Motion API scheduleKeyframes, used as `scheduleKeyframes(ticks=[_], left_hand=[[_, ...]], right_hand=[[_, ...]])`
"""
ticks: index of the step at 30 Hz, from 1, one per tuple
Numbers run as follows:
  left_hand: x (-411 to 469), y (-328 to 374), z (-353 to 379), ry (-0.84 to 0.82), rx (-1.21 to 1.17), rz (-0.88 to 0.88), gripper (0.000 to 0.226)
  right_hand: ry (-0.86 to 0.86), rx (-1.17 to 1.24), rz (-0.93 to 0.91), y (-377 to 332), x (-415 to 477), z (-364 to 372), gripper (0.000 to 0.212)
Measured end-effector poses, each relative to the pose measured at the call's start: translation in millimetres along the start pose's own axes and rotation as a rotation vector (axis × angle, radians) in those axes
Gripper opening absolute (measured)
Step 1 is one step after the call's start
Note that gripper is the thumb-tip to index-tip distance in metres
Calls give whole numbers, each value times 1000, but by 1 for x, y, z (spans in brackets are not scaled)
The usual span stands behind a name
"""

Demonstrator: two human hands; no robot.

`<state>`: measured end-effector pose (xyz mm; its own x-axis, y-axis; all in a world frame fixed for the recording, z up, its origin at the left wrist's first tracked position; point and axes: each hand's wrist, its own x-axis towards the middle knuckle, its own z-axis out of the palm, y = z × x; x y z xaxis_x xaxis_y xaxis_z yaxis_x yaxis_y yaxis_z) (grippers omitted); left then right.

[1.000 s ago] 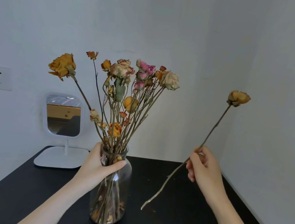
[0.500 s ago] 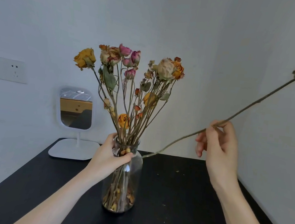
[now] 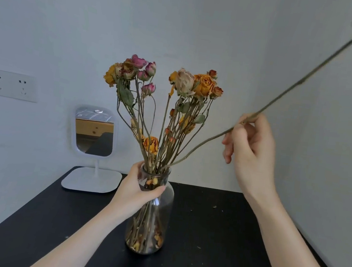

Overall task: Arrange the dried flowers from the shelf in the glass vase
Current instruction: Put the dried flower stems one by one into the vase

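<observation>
Right hand (image 3: 251,151) pinching stem (image 3: 291,89), tip at vase (image 3: 151,214) mouth

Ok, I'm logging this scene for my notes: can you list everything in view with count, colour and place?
glass vase: one, clear, upright mid-table
dried flowers: one bunch, orange, pink and beige, standing in the vase
single dried flower: one, yellowish head, brown stem, slanting from vase mouth to top right
table: one, black, foreground
mirror: one, white, back left of table
socket plate: one, white, left wall
left hand: grips the vase neck
right hand: pinches the single flower's stem
</observation>
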<state>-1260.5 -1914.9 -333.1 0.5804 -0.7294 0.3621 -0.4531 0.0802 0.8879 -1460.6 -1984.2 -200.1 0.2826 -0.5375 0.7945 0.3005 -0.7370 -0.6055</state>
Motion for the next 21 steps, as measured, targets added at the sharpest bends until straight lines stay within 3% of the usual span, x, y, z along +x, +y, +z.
scheduleKeyframes(ticks=[11,21], left_hand=[[-6,-3,5,21,-22,22,69],[-8,-2,5,20,2,22,69]], right_hand=[[-172,-436,-21,-16,25,40,11],[-169,-492,-54,-16,29,50,15]])
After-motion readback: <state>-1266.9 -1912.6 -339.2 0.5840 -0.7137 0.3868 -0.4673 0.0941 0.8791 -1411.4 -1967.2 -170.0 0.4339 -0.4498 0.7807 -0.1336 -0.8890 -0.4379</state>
